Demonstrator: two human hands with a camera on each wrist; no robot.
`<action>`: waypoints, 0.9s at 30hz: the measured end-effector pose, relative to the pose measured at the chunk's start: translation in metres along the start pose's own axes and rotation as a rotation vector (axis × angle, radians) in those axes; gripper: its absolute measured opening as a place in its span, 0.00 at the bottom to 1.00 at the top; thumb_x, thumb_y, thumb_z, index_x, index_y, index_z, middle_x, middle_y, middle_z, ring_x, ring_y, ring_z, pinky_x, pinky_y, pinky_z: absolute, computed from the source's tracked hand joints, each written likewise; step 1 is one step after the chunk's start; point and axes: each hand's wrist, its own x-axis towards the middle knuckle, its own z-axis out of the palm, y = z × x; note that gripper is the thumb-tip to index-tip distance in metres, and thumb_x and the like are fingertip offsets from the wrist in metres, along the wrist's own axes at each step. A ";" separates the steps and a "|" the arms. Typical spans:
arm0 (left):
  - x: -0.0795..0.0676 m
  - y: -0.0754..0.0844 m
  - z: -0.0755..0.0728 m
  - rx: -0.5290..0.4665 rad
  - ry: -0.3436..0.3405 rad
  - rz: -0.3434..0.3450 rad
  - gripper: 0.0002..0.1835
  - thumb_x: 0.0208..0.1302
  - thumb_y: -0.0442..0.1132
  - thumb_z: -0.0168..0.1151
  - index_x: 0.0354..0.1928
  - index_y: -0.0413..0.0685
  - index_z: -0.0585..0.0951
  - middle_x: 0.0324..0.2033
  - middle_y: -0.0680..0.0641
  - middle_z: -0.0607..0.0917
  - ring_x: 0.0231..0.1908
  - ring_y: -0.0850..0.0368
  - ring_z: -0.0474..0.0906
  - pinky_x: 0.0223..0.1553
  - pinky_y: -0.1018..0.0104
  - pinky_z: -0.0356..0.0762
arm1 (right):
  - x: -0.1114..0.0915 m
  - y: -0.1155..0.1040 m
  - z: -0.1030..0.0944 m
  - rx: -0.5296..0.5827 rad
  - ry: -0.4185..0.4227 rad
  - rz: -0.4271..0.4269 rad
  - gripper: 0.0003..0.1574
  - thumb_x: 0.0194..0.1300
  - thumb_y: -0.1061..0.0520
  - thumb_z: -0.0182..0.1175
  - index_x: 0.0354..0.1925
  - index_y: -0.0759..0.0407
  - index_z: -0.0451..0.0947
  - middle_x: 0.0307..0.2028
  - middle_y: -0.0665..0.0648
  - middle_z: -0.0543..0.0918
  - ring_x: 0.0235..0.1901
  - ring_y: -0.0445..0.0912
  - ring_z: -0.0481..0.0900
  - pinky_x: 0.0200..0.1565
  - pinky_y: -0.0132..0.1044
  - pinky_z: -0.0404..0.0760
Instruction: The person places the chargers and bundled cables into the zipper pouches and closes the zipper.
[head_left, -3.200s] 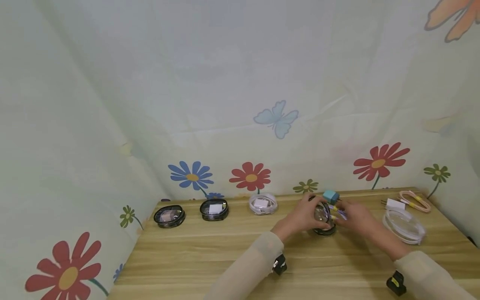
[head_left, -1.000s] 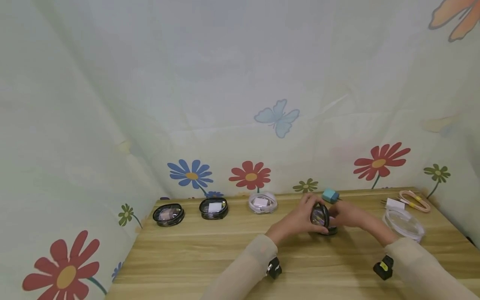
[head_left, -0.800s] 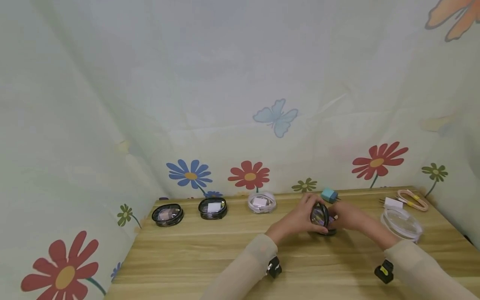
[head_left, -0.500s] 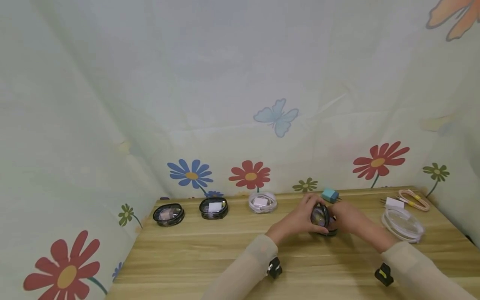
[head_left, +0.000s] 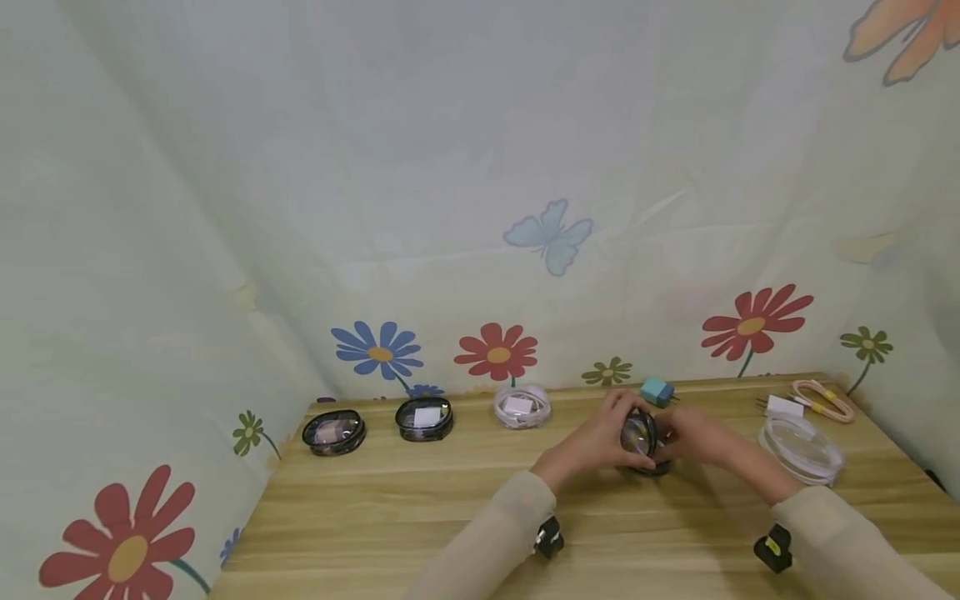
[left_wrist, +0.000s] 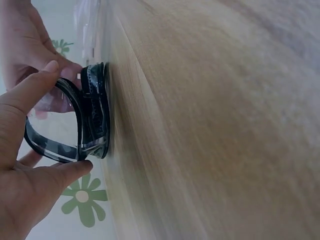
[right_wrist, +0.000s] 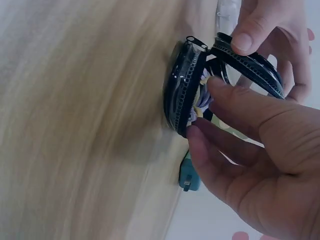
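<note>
The left grip (head_left: 600, 435) is clamped on the case (right_wrist: 179, 92), thumb and fingers spread across its raised lid (right_wrist: 252, 67). The right grip (head_left: 693, 435) is at the case's mouth, thumb and fingertips a little apart and closed on the purple cable (right_wrist: 202, 97), a finger touching the zip edge.

Three seconds ago the cable showed outside, between the case and the right grip; now it is within the mouth, and the right grip has come in against the case. The blue plug (head_left: 657, 392) has stayed by the back edge.

The case is on the bench (head_left: 420, 517), near the back edge and right of the middle. Its body lies flat, its lid stands steeply, and the mouth faces the right edge. Its long axis runs roughly from back edge to front edge. Towards the right edge are a white case (head_left: 802, 450) and a pink cable (head_left: 823, 402).
</note>
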 end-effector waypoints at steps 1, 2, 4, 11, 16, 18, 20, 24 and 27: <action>0.000 0.000 0.000 -0.005 -0.002 -0.002 0.40 0.56 0.49 0.79 0.66 0.52 0.68 0.69 0.47 0.64 0.67 0.56 0.68 0.66 0.70 0.72 | 0.000 -0.001 0.000 -0.008 -0.001 -0.003 0.10 0.56 0.58 0.76 0.33 0.58 0.84 0.28 0.49 0.85 0.28 0.34 0.75 0.30 0.27 0.73; 0.000 0.000 0.000 -0.009 -0.003 -0.005 0.40 0.56 0.49 0.79 0.66 0.52 0.68 0.69 0.47 0.64 0.67 0.57 0.68 0.66 0.70 0.73 | 0.000 -0.001 0.000 -0.031 0.006 -0.010 0.11 0.55 0.57 0.76 0.32 0.58 0.83 0.27 0.48 0.84 0.27 0.33 0.73 0.29 0.27 0.72; -0.001 -0.001 0.000 -0.012 -0.001 -0.008 0.40 0.56 0.49 0.79 0.67 0.52 0.68 0.69 0.47 0.64 0.67 0.57 0.68 0.66 0.70 0.73 | 0.001 -0.003 0.002 -0.088 0.026 -0.021 0.11 0.54 0.57 0.77 0.29 0.55 0.81 0.24 0.47 0.80 0.25 0.33 0.68 0.28 0.27 0.67; 0.001 -0.002 0.000 0.008 0.014 0.027 0.40 0.56 0.49 0.79 0.66 0.53 0.67 0.69 0.47 0.64 0.67 0.56 0.68 0.66 0.70 0.72 | 0.003 -0.005 0.009 -0.258 0.139 -0.055 0.19 0.48 0.58 0.79 0.23 0.53 0.75 0.19 0.44 0.72 0.22 0.34 0.62 0.27 0.28 0.63; 0.002 -0.002 0.002 0.028 0.017 0.034 0.40 0.55 0.49 0.80 0.65 0.54 0.67 0.68 0.48 0.64 0.67 0.57 0.69 0.67 0.70 0.72 | 0.002 -0.005 0.010 -0.282 0.176 -0.093 0.19 0.44 0.59 0.80 0.23 0.53 0.75 0.19 0.45 0.74 0.22 0.34 0.64 0.26 0.28 0.64; 0.002 -0.001 0.003 0.028 0.015 0.029 0.40 0.55 0.49 0.80 0.65 0.56 0.67 0.68 0.48 0.64 0.67 0.57 0.69 0.67 0.70 0.72 | 0.002 -0.006 0.009 -0.278 0.170 -0.099 0.18 0.44 0.60 0.80 0.23 0.54 0.76 0.19 0.45 0.75 0.22 0.34 0.64 0.27 0.28 0.64; 0.001 -0.001 0.003 0.028 0.016 0.024 0.39 0.54 0.49 0.80 0.64 0.57 0.67 0.68 0.48 0.65 0.67 0.58 0.70 0.67 0.70 0.72 | 0.001 -0.006 0.007 -0.256 0.145 -0.090 0.16 0.46 0.60 0.79 0.26 0.55 0.78 0.20 0.45 0.77 0.23 0.34 0.65 0.27 0.29 0.65; -0.001 0.000 0.003 0.014 0.011 0.019 0.40 0.55 0.50 0.79 0.65 0.57 0.67 0.69 0.49 0.64 0.68 0.59 0.69 0.68 0.70 0.72 | 0.003 -0.005 0.002 -0.209 0.081 -0.066 0.11 0.55 0.61 0.75 0.36 0.62 0.84 0.23 0.48 0.81 0.24 0.33 0.69 0.27 0.29 0.68; -0.002 0.000 0.002 0.003 0.003 0.014 0.40 0.56 0.49 0.79 0.66 0.57 0.67 0.69 0.49 0.64 0.68 0.58 0.69 0.69 0.69 0.71 | 0.007 -0.002 -0.006 -0.214 0.066 -0.063 0.10 0.58 0.62 0.73 0.39 0.65 0.84 0.26 0.51 0.84 0.26 0.37 0.75 0.29 0.31 0.74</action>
